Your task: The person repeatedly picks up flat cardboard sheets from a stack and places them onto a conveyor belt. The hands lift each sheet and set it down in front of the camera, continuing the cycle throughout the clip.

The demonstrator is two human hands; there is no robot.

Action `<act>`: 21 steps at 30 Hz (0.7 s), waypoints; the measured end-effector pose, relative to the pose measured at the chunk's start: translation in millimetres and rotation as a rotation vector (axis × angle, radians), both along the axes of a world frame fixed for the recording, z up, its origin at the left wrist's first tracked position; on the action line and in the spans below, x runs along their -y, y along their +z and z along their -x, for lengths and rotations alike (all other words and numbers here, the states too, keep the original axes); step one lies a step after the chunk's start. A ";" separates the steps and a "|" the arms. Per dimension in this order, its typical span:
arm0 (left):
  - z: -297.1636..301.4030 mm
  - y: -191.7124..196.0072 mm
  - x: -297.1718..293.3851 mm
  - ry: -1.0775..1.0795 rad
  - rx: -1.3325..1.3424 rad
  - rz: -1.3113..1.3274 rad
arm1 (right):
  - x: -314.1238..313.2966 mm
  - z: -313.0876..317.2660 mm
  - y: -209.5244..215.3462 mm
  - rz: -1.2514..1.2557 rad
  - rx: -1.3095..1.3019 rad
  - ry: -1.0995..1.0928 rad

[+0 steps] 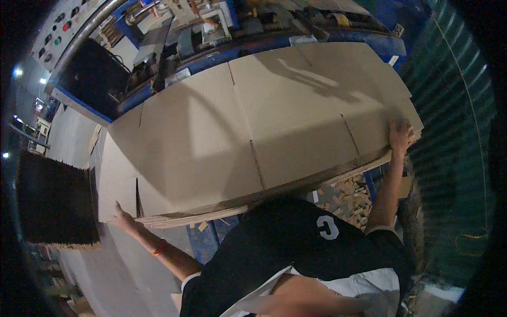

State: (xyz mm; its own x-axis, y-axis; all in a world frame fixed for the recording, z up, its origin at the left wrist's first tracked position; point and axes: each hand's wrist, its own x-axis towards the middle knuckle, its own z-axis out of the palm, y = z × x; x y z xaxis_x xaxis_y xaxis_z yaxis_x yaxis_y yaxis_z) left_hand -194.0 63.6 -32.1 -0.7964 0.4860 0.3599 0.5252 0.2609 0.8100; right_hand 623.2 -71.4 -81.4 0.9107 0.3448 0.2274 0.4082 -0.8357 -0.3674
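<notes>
A stack of large flat brown cardboard sheets [264,121], creased and slotted like unfolded boxes, fills the middle of the view in front of my black-shirted chest. My left hand [124,217] is at the stack's lower left corner, fingers against its edge; an orange band is on that wrist. My right hand [401,136] lies on the stack's right end, fingers spread over the top sheet and gripping the edge. The stack's layered edge [222,211] faces me.
A blue machine [274,37] with clutter stands behind the stack. A control panel with buttons [58,26] is at the top left. Another dark cardboard stack [53,201] sits at the left. Cardboard scraps [348,203] lie on the floor. A green corrugated wall [454,132] runs along the right.
</notes>
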 end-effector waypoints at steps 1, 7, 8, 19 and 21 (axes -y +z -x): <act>6.1 10.7 2.0 -0.058 0.020 -0.082 | -1.1 2.0 5.5 0.058 0.080 -0.014; 71.4 59.7 -5.3 -0.657 0.618 -0.811 | -16.6 -1.5 21.9 -1.430 -0.162 0.270; 78.9 58.6 -11.9 -0.609 0.727 -0.700 | -19.6 -4.0 29.8 -1.560 -0.274 0.280; -16.7 39.4 75.7 -0.683 0.433 -0.303 | 60.1 159.4 158.0 -0.880 0.014 0.424; -69.2 30.8 85.7 -0.726 0.320 -0.194 | 54.7 194.0 142.1 -0.428 0.262 1.200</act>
